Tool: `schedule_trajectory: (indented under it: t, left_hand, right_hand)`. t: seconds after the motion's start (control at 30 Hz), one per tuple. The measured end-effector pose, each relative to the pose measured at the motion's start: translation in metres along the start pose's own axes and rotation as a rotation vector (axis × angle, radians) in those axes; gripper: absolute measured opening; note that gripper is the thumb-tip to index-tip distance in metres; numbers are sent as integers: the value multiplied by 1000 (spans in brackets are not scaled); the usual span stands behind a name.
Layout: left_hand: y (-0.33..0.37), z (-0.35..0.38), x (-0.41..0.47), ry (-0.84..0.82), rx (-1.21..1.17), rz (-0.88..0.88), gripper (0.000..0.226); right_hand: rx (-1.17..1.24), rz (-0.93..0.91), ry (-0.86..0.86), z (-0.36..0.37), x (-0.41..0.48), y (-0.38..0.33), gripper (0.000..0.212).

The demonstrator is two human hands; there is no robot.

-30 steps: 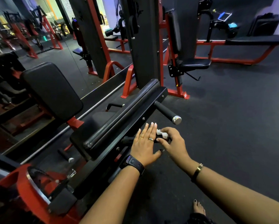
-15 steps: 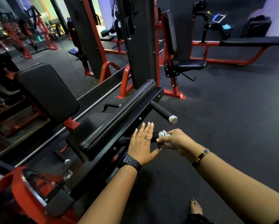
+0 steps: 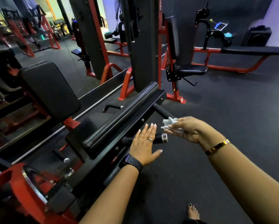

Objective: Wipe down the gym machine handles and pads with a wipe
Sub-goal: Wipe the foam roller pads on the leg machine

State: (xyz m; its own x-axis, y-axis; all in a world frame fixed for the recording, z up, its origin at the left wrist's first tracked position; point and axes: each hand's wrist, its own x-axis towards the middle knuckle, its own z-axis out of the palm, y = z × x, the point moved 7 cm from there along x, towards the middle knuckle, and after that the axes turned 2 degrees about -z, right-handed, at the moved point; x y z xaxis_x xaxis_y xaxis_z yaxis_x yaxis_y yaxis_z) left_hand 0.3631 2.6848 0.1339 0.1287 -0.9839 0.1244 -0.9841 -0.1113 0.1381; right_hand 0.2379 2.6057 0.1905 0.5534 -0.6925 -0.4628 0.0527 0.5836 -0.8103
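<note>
My left hand (image 3: pixel 146 143) lies flat over the near handle (image 3: pixel 161 137) at the right edge of the machine frame (image 3: pixel 129 126), fingers straight and close together, thumb out. Just right of it, my right hand (image 3: pixel 192 130) pinches the crumpled white wipe (image 3: pixel 171 125) between thumb and fingertips, above that handle's chrome end, near the far handle (image 3: pixel 162 112).

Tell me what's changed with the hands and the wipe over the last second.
The right hand, pinching the wipe, slid off the near handle at its end and lifted toward the far handle. The left hand stays flat on the near handle.
</note>
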Motion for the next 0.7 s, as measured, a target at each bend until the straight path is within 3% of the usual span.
schedule_trajectory:
  t: [0.1,0.27,0.4,0.5,0.7]
  left_hand:
    - [-2,-2,-2,-25,15,-12,95]
    - [-13,-2,-11,-43,71,-47,92]
    - [-33,-5,-22,-43,178,-108,90]
    - [-54,-9,-34,-51,273,-190,90]
    - [-85,-22,-58,-53,395,-332,90]
  right_hand:
    - [-183,-94,46,4,1,-9,21]
    - [-1094,-366,276,11,9,-12,27]
    - [-1515,-373,316,35,5,17,26]
    - [-1833,-581,373,70,-1,38,20]
    - [-1917,-647,329,109,16,64,25]
